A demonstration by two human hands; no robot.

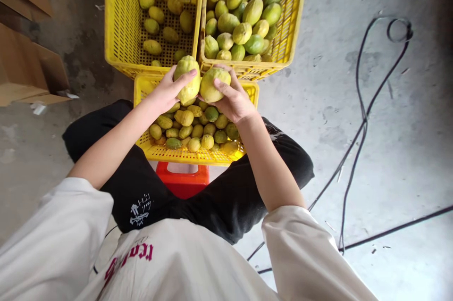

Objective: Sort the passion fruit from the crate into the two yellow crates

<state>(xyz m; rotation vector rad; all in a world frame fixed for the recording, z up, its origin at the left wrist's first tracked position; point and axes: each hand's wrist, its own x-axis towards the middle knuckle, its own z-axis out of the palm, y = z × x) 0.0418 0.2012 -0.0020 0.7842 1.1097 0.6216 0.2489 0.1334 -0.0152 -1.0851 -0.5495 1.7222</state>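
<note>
My left hand [165,92] is closed around a yellow-green lemon [188,85], its thumb lying across the front. Beside it, my right hand [236,99] grips a second, rounder lemon [211,87] with the thumb on its upper side. The two fruits are side by side, almost touching, above the near yellow crate [193,155]. Inside that crate lie many more yellow and green lemons [186,132]. Behind both hands, the back left crate [118,18] has several lemons scattered on its slotted floor. The back right crate [297,13] is heaped with larger lemons [242,32].
A red plastic stool [186,185] shows between my legs, at the near crate's front edge. Looped black cable [363,124] trails over the concrete floor [329,93] on the right. Cardboard boxes [28,58] stand at the far left.
</note>
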